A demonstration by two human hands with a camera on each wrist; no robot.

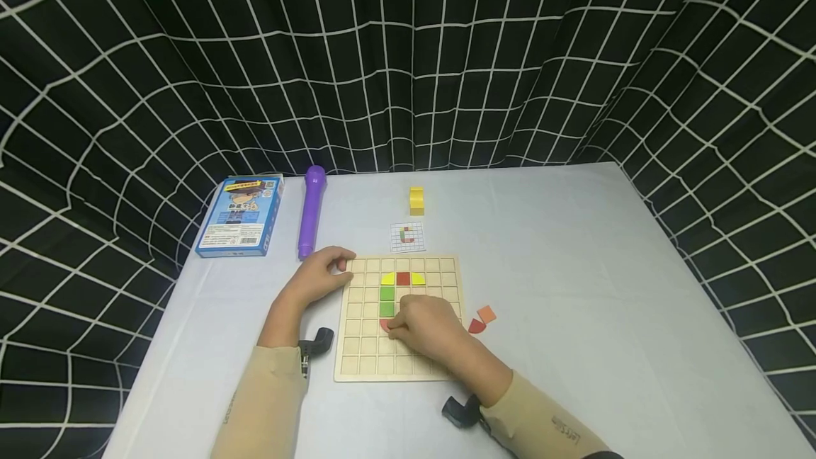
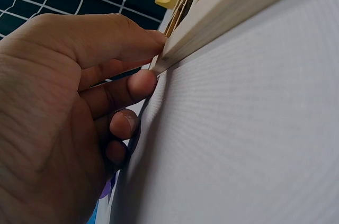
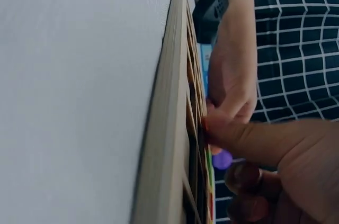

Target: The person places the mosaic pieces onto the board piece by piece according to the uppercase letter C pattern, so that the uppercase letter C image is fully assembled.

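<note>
A square wooden grid board (image 1: 347, 365) lies on the white table. My left hand (image 1: 314, 279) pinches its far left corner between thumb and forefinger, seen close up at the board's edge (image 2: 212, 28) in the left wrist view. My right hand (image 1: 428, 326) is over the middle of the grid, thumb and fingertips pinching a red quarter-circle piece (image 1: 384, 325) in the cell below two green squares (image 1: 387, 301); the fingertips hide part of it. Above the green squares, a red square (image 1: 403, 278) sits between a yellow quarter-circle (image 1: 388, 280) and another yellow quarter-circle (image 1: 418, 279).
Right of the board lie a red quarter-circle (image 1: 477, 326) and an orange square (image 1: 487, 314). Beyond it are a pattern card (image 1: 406, 238) and a yellow block (image 1: 416, 201). A purple microphone-shaped stick (image 1: 310, 214) and a blue box (image 1: 241, 217) stand at the back left.
</note>
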